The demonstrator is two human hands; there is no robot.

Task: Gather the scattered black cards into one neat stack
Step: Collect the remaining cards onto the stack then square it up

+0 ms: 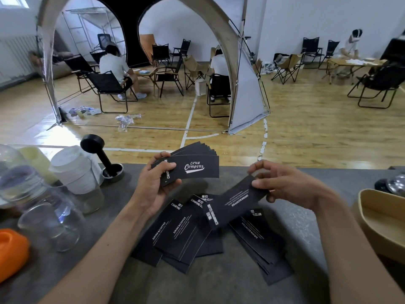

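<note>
Black cards lie in three places: a fanned stack (192,163) gripped in the left hand (153,183), one single card (234,202) pinched by the right hand (282,185), and two loose piles (186,233) on the grey counter (219,286). Collecting looks midway; next, the single card should slide squarely onto the held stack. The number left in the piles cannot be told.

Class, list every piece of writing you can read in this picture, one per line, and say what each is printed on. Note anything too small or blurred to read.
"CLUB Camping": top card of the held stack in the left hand.
"DRINK&COFFEE": card pinched by the right hand.
"CAMPING CLUB" and "DRINK&COFFEE": loose cards on the table.
Fine print on all cards: too small to read.
</note>
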